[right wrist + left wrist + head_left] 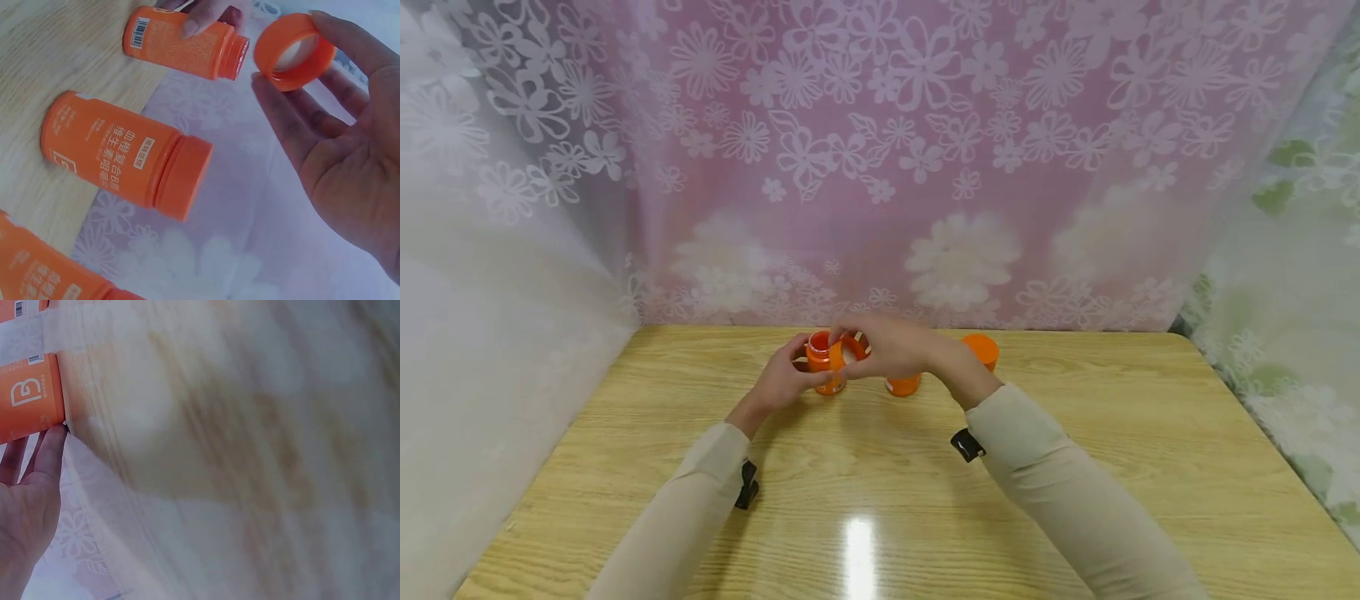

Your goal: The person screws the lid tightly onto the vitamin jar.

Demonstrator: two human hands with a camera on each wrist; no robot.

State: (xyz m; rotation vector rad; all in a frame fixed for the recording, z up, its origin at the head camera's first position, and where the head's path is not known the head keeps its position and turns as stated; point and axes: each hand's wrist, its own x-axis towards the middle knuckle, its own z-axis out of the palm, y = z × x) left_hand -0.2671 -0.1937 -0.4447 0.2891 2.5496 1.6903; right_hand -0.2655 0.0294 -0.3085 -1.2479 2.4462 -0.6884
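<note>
An orange bottle (pixel 818 364) stands uncapped on the table at the left of a row, its mouth facing up. My left hand (pixel 781 383) holds it around the side, and in the left wrist view the fingers (pixel 53 453) lie against its labelled wall. Just above and to the right of the mouth, my right hand (pixel 891 348) pinches the orange cap (pixel 270 50) between thumb and fingers, tilted so its hollow inside shows. The right wrist view has the cap apart from the bottle's threaded neck (pixel 240 57).
A second orange bottle (pixel 112 147), capped, stands to the right, partly behind my right hand in the head view. Farther right is a third orange bottle (pixel 981 348), partly hidden by my forearm. The wooden table (pixel 865 467) ends at a flowered curtain (pixel 850 208).
</note>
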